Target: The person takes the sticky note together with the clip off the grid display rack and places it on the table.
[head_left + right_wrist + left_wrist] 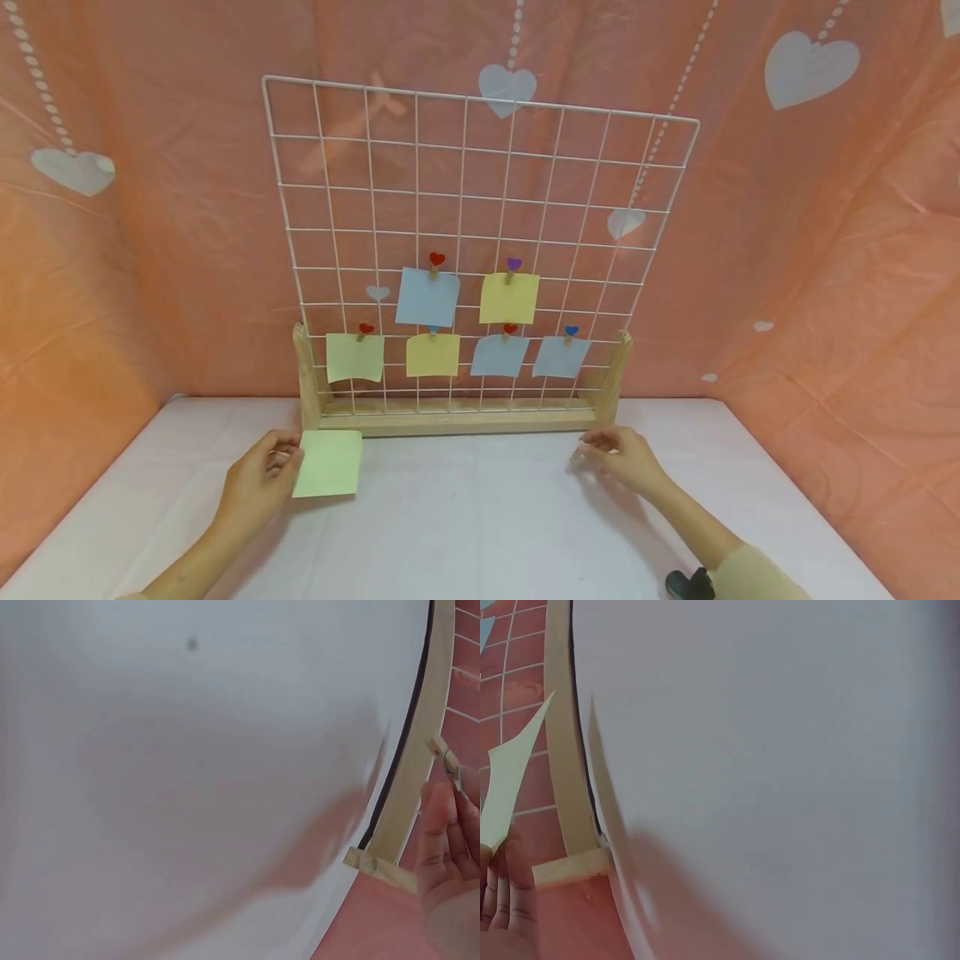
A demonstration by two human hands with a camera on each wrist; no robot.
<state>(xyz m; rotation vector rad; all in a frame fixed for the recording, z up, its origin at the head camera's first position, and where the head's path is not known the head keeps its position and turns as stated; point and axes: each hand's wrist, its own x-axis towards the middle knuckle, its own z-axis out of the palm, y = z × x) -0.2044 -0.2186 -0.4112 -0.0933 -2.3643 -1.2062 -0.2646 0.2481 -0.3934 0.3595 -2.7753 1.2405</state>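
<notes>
Paper (328, 463), pale green and square, pinched at its left edge by the left hand (258, 483), fingers curled around it, just above the white table (480, 517), near the left foot of the wooden stand (457, 417). Same note seen edge-on in the left wrist view (510, 776), gripped between fingertips (502, 889). Right hand (622, 458) low over the table near the right end of the stand, fingers curled, pinching a small wooden clothespin (448, 761) between thumb and fingertips (442, 825). Hands well apart, one at each end of the stand.

Upright in the stand, a white wire grid (480, 242). Clipped to it: a blue note (427, 297) and a yellow note (509, 298) in the upper row; below, a green note (355, 357), a yellow one (432, 356), and two blue ones (499, 356) (561, 358), each under a heart-topped clip (437, 261). Behind, a pink backdrop (150, 208) with white hearts.
</notes>
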